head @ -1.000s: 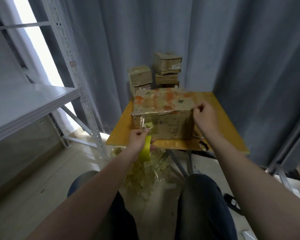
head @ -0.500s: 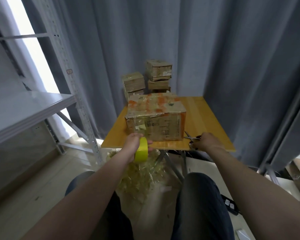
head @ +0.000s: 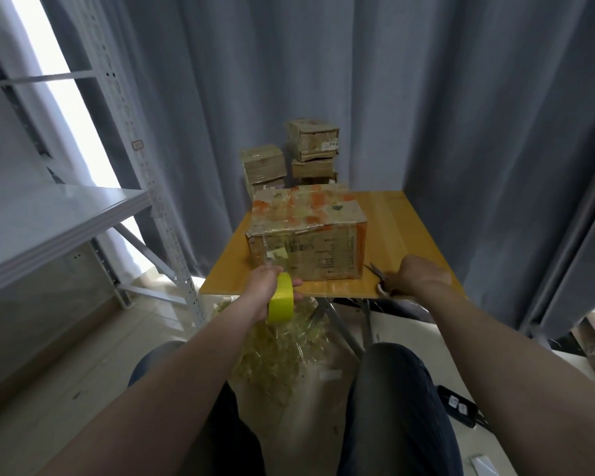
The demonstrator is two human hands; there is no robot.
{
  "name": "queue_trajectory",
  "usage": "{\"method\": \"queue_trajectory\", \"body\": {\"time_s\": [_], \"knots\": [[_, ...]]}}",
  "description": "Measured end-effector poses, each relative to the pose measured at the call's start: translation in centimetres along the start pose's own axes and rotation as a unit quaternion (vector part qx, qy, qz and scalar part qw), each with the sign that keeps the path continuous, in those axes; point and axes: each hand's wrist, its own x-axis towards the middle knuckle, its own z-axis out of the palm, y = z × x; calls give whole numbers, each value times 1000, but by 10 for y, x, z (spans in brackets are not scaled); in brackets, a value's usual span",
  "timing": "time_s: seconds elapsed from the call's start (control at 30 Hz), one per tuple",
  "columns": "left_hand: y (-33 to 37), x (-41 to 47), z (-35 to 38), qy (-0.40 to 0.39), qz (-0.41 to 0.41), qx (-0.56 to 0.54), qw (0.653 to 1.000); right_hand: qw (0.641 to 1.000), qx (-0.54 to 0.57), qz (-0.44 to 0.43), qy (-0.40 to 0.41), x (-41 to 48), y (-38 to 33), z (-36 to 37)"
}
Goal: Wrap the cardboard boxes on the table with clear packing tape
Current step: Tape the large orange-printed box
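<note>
1. On the yellow wooden table (head: 409,228), the taped brown cardboard box (head: 306,235) sits closed, contents hidden.
2. Left hand (head: 265,290) grips a yellow tape roll (head: 281,302).
3. Right hand (head: 419,274) curls over half-hidden metal scissors (head: 378,274).

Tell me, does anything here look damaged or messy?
Yes. The cardboard box on the table is battered, its top blotched orange and scuffed, edges crumpled. Below the table's near edge, a heap of crumpled clear film litters the floor.
</note>
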Motion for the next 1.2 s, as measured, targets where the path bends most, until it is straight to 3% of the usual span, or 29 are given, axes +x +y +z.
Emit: {"method": "queue_trajectory", "body": {"time_s": [0.1,0.17,0.27,0.33,0.37,0.47,0.57,0.63,0.93,1.2], "knots": [[0,1,2,-1,-7,-5,1000,985,173,20,-15,1,1,-8],[1,1,2,-2,-6,-9,1000,939,342,24,4,-2,-7,-10],[0,2,0,-2,-1,-8,1000,855,511,-82,28,-23,-31,-17],[0,3,-2,-5,3,-5,1000,816,542,-196,-32,-37,-46,-25],[0,3,-3,-6,6,-4,1000,815,517,-250,-77,-41,-51,-28],[-1,3,-9,-10,11,4,1000,862,322,-339,-195,-41,-65,-38],[-1,4,-14,-21,11,0,1000,909,133,-296,-259,-27,-74,-47],[-1,4,-18,-31,7,-2,999,921,57,-262,-282,-16,-80,-48],[-3,7,-23,-52,-3,-4,999,913,69,-289,-280,-4,-129,-36],[2,3,-26,-67,-23,-6,997,910,148,-297,-250,-9,-124,-28]]}}
